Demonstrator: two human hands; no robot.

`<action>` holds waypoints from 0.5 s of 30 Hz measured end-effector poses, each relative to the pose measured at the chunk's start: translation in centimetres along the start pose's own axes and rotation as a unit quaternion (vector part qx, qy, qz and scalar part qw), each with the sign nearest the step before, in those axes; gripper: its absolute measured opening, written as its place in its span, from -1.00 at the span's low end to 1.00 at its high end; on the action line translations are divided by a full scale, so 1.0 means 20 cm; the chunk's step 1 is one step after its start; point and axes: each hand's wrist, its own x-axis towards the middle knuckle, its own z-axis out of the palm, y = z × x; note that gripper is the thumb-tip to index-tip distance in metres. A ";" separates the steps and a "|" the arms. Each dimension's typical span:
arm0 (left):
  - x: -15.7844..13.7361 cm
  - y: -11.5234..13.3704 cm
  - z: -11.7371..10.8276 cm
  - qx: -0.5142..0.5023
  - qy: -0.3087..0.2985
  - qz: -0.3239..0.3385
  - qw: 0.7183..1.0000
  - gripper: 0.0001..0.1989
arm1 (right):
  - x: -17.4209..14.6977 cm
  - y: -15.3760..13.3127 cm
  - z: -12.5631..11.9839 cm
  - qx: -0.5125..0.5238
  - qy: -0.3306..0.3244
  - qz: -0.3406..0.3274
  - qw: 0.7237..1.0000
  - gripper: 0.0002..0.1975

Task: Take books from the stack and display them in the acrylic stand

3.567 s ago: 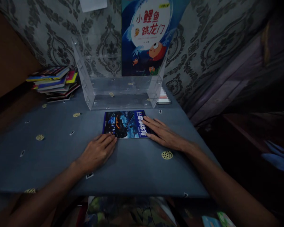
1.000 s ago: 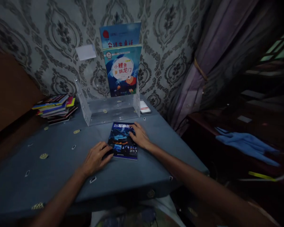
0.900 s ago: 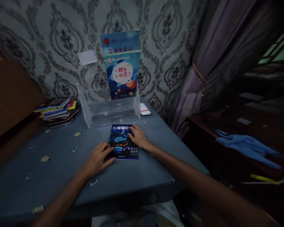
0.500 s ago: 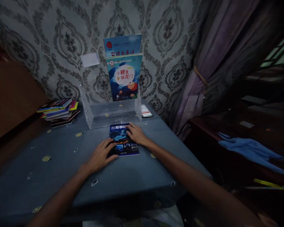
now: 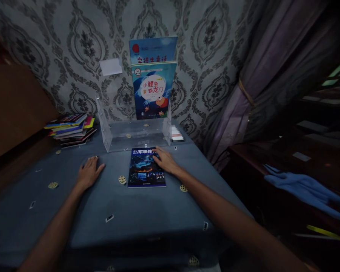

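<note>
A dark blue magazine (image 5: 146,168) lies flat on the tablecloth, its cover facing up. Across its upper right edge rests my right hand (image 5: 166,160), fingers stretched out over the cover. My left hand (image 5: 88,172) is on the cloth to the left, apart from the magazine, palm down with the thumb spread and nothing held. Behind the magazine stands a clear plastic rack (image 5: 138,139). Two blue children's books stand upright in its right part, the front book (image 5: 151,90) overlapping the rear book (image 5: 153,47).
A stack of books (image 5: 72,128) sits at the back left, beside a brown box-like panel (image 5: 14,109). A small white item, partly pixelated, lies right of the rack. Blue gloves (image 5: 303,189) rest on a dark surface at right, near a tied curtain (image 5: 235,113).
My left hand has left the magazine and moved left over the cloth. My right hand stays on the magazine's right edge. The camera view has shifted slightly.
</note>
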 end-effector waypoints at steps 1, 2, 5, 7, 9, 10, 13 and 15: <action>0.01 -0.04 -0.02 0.004 -0.007 -0.017 1.000 -0.35 | 0.00 0.00 0.00 0.000 0.003 -0.004 1.000 -0.56; 0.02 -0.07 -0.03 0.007 -0.012 -0.031 0.999 -0.34 | 0.00 0.01 -0.01 -0.001 0.006 -0.008 1.000 -0.56; 0.03 -0.20 -0.08 0.016 -0.016 -0.072 0.997 -0.31 | 0.00 0.03 -0.01 -0.005 0.011 -0.015 1.000 -0.55; 0.03 -0.29 -0.12 0.023 -0.012 -0.091 0.996 -0.31 | 0.01 0.05 -0.02 -0.009 0.014 -0.019 1.000 -0.55; 0.04 -0.37 -0.15 0.031 -0.004 -0.105 0.994 -0.33 | 0.01 0.08 -0.01 -0.013 0.020 -0.021 0.999 -0.56; 0.04 -0.40 -0.17 0.037 -0.001 -0.110 0.993 -0.34 | 0.01 0.09 -0.01 -0.016 0.023 -0.020 0.999 -0.56; 0.05 -0.47 -0.22 0.067 -0.011 -0.139 0.988 -0.39 | 0.02 0.13 -0.01 -0.024 0.032 -0.013 0.999 -0.56; 0.06 -0.51 -0.25 0.083 -0.020 -0.159 0.984 -0.42 | 0.02 0.15 -0.01 -0.030 0.036 -0.006 0.999 -0.56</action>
